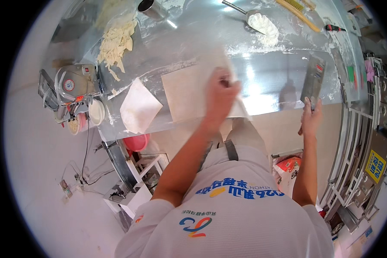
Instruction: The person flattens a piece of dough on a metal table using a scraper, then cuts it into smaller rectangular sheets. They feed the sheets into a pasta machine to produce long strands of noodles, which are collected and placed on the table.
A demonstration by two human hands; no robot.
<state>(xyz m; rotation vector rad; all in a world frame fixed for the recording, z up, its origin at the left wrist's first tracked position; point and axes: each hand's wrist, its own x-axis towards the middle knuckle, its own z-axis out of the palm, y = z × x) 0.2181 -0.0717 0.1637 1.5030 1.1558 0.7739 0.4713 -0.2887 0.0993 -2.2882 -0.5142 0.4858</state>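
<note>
My left hand (221, 92), blurred by motion, is over a large pale dough sheet (180, 92) at the table's near edge. Its fingers look curled; what they hold, if anything, cannot be made out. A whitish smear shows just beyond it. On the right, my right hand (311, 112) grips the handle of a large knife with a broad rectangular blade (314, 79), which points away from me over the table edge. Left of the sheet lies a smaller white dough piece (139, 106), partly hanging over the front edge.
Dough scraps (117, 45) lie far left, near a metal cylinder (152, 9). A scoop (256, 21) rests in piled flour (268, 32) at the back, with a brush (301, 15) to its right. A scale-like machine (77, 84) stands at the left edge. Metal racks (350, 142) flank the right.
</note>
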